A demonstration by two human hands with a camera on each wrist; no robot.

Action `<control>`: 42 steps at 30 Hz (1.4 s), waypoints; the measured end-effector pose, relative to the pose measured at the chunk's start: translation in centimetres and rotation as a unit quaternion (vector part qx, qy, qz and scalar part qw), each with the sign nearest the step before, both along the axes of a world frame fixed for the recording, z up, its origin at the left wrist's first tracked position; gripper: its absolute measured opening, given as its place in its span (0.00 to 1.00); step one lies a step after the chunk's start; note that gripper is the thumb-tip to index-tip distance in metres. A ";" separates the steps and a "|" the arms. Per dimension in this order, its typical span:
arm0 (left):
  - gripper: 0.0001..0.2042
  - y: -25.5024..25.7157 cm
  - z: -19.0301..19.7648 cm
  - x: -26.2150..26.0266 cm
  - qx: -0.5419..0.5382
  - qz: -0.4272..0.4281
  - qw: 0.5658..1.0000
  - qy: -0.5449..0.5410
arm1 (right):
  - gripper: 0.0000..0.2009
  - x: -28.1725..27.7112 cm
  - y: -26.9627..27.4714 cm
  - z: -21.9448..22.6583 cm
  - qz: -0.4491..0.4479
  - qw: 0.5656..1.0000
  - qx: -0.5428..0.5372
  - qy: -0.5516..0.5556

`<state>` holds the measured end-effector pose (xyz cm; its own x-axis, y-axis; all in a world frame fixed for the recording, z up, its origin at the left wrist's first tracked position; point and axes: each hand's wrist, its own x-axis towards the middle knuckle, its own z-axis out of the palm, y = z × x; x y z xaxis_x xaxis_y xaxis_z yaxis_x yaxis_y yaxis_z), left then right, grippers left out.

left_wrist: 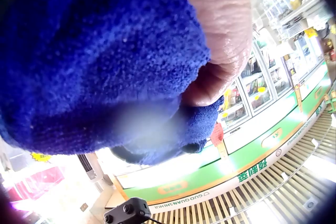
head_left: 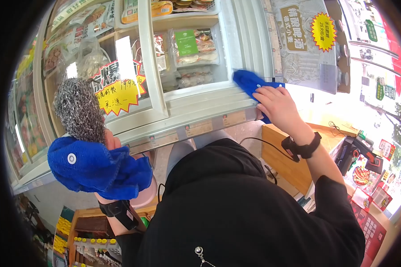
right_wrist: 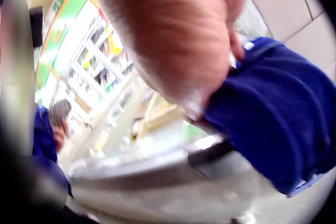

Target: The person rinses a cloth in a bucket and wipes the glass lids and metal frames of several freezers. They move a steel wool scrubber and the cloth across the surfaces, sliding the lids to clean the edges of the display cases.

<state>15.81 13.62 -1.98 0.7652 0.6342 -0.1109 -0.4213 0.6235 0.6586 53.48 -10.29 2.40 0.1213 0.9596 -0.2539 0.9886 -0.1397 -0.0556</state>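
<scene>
Gripping a folded, soft blue cloth with bent fingers of the right hand at the freezer's smooth white rim, perhaps for firm contact; clutching a fuzzy, bunched blue towel and rounded, wiry silver scourer in the left hand's curled fingers, seemingly keeping both handy.

And here's a plain black top, loose and soft-looking, filling the view toward six o'clock. Short sleeves, both black: the right one out at four o'clock, the left one at seven. Down at six, a round silvery ornament with a fine chain below it! Over at three, a wide black band wraps the right wrist, with a dark boxy unit and a thin black cable. Toward eight, another black strap, bearing a small pale marking.
</scene>
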 end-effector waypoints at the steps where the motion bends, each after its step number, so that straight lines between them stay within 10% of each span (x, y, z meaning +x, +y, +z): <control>1: 0.25 0.3 -0.3 0.0 0.006 -0.015 1.000 -0.017 | 0.14 0.0 0.2 0.1 -0.011 1.000 -0.004 0.011; 4: 0.25 0.6 -0.2 0.6 0.016 -0.043 0.999 -0.024 | 0.12 0.7 0.3 -0.1 -0.054 0.996 -0.013 0.075; 6: 0.26 0.5 1.2 2.3 -0.131 0.158 0.924 0.322 | 0.11 1.2 0.3 -0.3 -0.083 0.989 -0.014 0.122; 9: 0.26 0.8 0.0 2.3 -0.043 0.151 0.924 0.348 | 0.09 1.1 0.6 -1.0 -0.133 0.973 0.008 0.189; 17: 0.26 1.6 0.1 2.9 -0.040 0.092 0.986 0.131 | 0.06 0.0 2.1 0.5 -0.172 0.927 -0.020 0.333; 22: 0.26 2.9 0.4 3.1 -0.020 0.072 0.997 0.036 | 0.06 2.5 -4.6 5.4 -0.308 0.724 -0.370 0.494; 26: 0.26 2.8 0.9 3.9 -0.037 0.115 0.988 0.100 | 0.06 3.5 -5.9 8.2 -0.368 0.784 -0.287 0.409; 28: 0.26 2.4 1.2 5.0 -0.065 0.154 0.967 0.195 | 0.06 2.9 -3.3 10.7 -0.501 0.689 -0.107 0.513; 32: 0.26 1.8 0.8 4.6 -0.083 0.135 0.957 0.241 | 0.09 1.4 0.3 8.1 -0.443 0.767 0.141 0.442; 35: 0.26 1.4 1.5 4.7 -0.096 0.131 0.957 0.239 | 0.17 -0.1 2.6 3.4 -0.140 0.971 0.033 0.192; 37: 0.26 1.7 2.2 4.9 -0.115 0.149 0.950 0.250 | 0.22 -1.0 1.7 -0.4 -0.018 0.999 -0.018 0.039; 42: 0.25 2.1 3.8 4.2 -0.156 0.240 0.894 0.345 | 0.16 -1.2 2.5 -1.8 -0.021 0.997 0.009 0.079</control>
<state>20.02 15.74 1.80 0.0945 0.7268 -0.6804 -0.2492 0.6789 0.6906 52.25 -7.74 0.60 0.1219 0.9591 -0.2556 0.9607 -0.1787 -0.2123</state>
